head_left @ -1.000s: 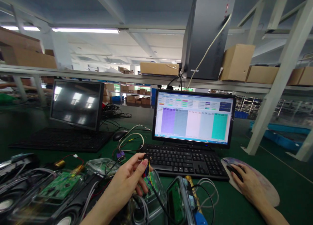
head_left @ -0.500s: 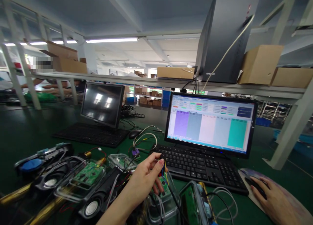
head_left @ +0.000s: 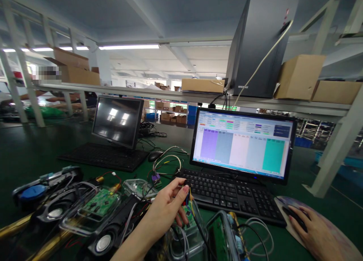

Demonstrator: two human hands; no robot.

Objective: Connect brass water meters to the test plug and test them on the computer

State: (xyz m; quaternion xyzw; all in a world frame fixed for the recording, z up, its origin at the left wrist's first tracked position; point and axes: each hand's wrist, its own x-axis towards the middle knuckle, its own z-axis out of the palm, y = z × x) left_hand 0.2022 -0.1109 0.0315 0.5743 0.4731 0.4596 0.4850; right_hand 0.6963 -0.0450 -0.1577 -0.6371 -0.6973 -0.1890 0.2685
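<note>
My left hand [head_left: 167, 200] pinches a small black connector [head_left: 186, 183] between thumb and fingertips. Yellow and blue wires [head_left: 192, 206] run down from it. Below that hand, a green circuit board [head_left: 190, 218] sits in a clear plastic case [head_left: 195, 246], partly hidden by the fingers. My right hand [head_left: 319, 230] rests over a black computer mouse [head_left: 296, 217], its fingers curved along it, on a patterned mouse pad [head_left: 337, 230]. Between the hands lies a black keyboard [head_left: 232, 195], in front of a lit monitor [head_left: 242, 144] with coloured columns.
At the left lie speakers [head_left: 103, 244], another green board [head_left: 100, 202] in a clear case and gold-coloured tubes [head_left: 17, 225]. A dark monitor [head_left: 117, 121] and second keyboard [head_left: 103, 157] stand behind. The shelf above holds a computer tower [head_left: 259, 45] and cardboard boxes [head_left: 300, 77].
The camera view has shifted very slightly. Both hands keep their places, the left on the connector and the right on the mouse, and the monitor picture looks the same.
</note>
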